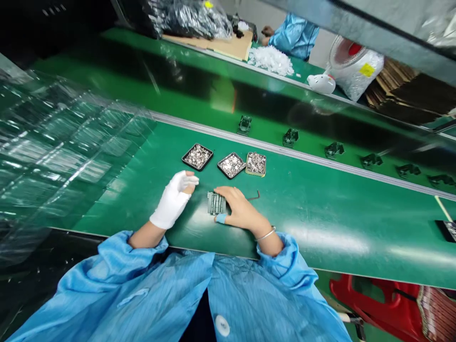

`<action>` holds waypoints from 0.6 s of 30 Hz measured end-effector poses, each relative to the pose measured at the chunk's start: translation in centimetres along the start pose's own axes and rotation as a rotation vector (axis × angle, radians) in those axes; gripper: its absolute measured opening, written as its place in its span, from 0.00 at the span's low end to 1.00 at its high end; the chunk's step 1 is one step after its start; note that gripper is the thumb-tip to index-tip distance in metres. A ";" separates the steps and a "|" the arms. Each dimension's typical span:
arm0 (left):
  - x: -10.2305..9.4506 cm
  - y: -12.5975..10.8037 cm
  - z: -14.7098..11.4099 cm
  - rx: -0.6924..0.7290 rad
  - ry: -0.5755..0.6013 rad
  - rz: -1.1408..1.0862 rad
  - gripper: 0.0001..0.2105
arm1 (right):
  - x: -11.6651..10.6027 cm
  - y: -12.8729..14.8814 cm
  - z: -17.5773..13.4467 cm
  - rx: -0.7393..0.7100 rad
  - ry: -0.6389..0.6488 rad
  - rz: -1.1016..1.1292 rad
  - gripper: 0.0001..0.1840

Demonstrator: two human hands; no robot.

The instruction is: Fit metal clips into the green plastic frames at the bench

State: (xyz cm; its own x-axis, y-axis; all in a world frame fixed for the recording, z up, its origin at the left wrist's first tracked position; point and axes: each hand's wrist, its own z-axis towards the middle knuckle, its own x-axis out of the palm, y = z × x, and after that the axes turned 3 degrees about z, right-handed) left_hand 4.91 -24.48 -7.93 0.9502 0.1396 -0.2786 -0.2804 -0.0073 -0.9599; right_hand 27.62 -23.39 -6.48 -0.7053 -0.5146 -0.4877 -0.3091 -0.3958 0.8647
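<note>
My right hand [240,209], with blue tape round the thumb and a bangle at the wrist, grips a small grey-green slotted part [216,203] on the green bench. Its fingers reach along the far edge and the thumb along the near one. To the left, my left hand [174,197] wears a white glove with some bare fingertips. Its fingers are bent and apart, and nothing shows in them. Just beyond the hands are a black tray [197,156], a second tray [231,165] and a third tray [256,164], all filled with small metal pieces. A hex key [255,195] lies beside my right hand.
Several similar dark parts [291,137] sit in a row on the green strip behind a metal rail [278,151]. Clear plastic trays [71,142] are stacked at left. A co-worker's blue sleeve [297,35] shows beyond. A red stool [384,304] stands at lower right.
</note>
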 end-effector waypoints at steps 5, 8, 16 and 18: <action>0.8 -1.4 -2.7 0.235 0.247 0.414 0.29 | 2.5 0.8 1.0 0.192 -0.312 0.106 0.26; 1.3 -2.1 -2.3 0.302 0.253 0.566 0.27 | 3.1 0.7 1.2 0.203 -0.343 0.246 0.26; -2.7 -3.9 17.4 0.085 -0.099 0.803 0.27 | 1.8 1.0 -0.8 0.087 -0.408 0.103 0.29; -2.9 -3.9 22.3 0.041 -0.130 0.835 0.27 | 2.2 1.1 -0.8 0.021 -0.357 0.010 0.31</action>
State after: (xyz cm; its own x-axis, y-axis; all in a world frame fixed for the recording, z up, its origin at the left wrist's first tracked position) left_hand 0.22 -2.80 -2.63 0.4059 0.2173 -0.8877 -0.8907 -0.1235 -0.4375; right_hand 26.23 -25.56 -6.74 -0.8856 -0.2188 -0.4096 -0.3114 -0.3744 0.8734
